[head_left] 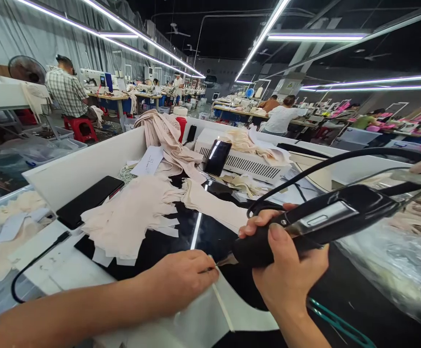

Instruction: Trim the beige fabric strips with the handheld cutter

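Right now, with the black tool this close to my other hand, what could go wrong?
The main risk is to your left hand: the metal tip of the black tool sits right by its fingertips, so a slip of your right hand might catch them. That tip could also mark the white fabric or the pale strip lying over it. And the black cable arcs above the tool, so it may snag or tug your aim.

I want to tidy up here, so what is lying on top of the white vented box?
Crumpled cream cloth lies on the white vented box. The cloth hides much of the top, so whatever may be beneath it cannot be seen.
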`<move>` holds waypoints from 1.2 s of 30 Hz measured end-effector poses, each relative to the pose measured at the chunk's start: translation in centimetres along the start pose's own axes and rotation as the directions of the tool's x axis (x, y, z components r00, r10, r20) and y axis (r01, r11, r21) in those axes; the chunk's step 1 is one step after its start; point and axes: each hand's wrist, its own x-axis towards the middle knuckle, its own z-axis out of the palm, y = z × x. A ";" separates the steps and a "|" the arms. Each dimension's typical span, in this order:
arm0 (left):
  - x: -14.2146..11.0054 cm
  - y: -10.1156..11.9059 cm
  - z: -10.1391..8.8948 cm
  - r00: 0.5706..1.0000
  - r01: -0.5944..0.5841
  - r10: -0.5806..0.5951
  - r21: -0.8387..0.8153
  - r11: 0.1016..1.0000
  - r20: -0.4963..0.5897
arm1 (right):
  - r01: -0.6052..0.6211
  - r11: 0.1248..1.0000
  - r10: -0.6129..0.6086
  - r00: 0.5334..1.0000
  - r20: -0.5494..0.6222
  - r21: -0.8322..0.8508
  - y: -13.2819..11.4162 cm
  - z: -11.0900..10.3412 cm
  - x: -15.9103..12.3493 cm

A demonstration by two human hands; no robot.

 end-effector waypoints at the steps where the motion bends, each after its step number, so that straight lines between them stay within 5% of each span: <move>1: 0.0 0.0 0.0 1.000 0.000 0.000 -0.002 1.000 0.006 | 0.006 1.000 -0.006 1.000 0.002 -0.007 0.0 0.0 0.0; 20: -0.6 0.0 0.7 0.995 -0.021 0.021 0.002 1.000 -0.096 | 0.017 1.000 -0.017 0.999 -0.033 -0.014 -0.9 -0.5 -0.5; 36: -0.9 -0.4 0.2 0.997 -0.071 0.073 0.084 0.994 -0.032 | 0.036 0.999 -0.038 0.997 -0.072 -0.029 -1.8 -1.6 -0.7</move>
